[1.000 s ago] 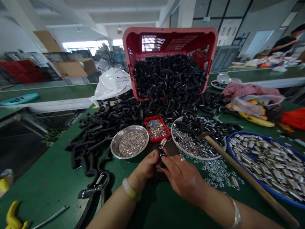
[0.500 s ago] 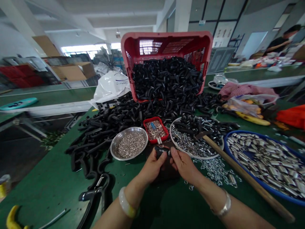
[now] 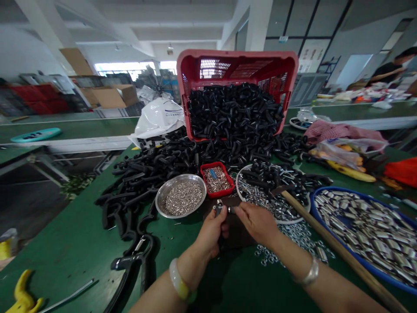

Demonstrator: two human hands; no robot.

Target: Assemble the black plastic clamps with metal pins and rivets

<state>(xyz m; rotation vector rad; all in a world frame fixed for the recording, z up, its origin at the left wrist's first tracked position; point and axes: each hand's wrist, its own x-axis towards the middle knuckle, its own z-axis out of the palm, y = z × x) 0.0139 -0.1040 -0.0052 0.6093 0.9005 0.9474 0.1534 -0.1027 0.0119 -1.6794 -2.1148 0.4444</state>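
l hand (image 3: 211, 231) curled, thumb + fingers closed on small metal fitting (image 3: 219, 208), part blurred, exact form can't tell. fitting sits just above dark work mat (image 3: 236, 232), betw. both hands. r hand (image 3: 259, 222) nearly flat, fingers together, tips reach fitting from r side; can't tell if firm grip. steel bowl (image 3: 159, 201) of small metal sleeves just l of hands; red tray (image 3: 217, 195) of pins just ahead. white plate (image 3: 289, 221) holds washers + black curved parts, near r hand; loose washers (image 3: 293, 237) on green bench (image 3: 71, 265) below it. hammer (image 3: 329, 244) lies r of plate, beside blue basin (image 3: 345, 191) of metal sleeves. tipped red crate (image 3: 237, 53) spills black curved parts (image 3: 153, 163) across bench. black-handled pliers (image 3: 130, 269) near l forearm.
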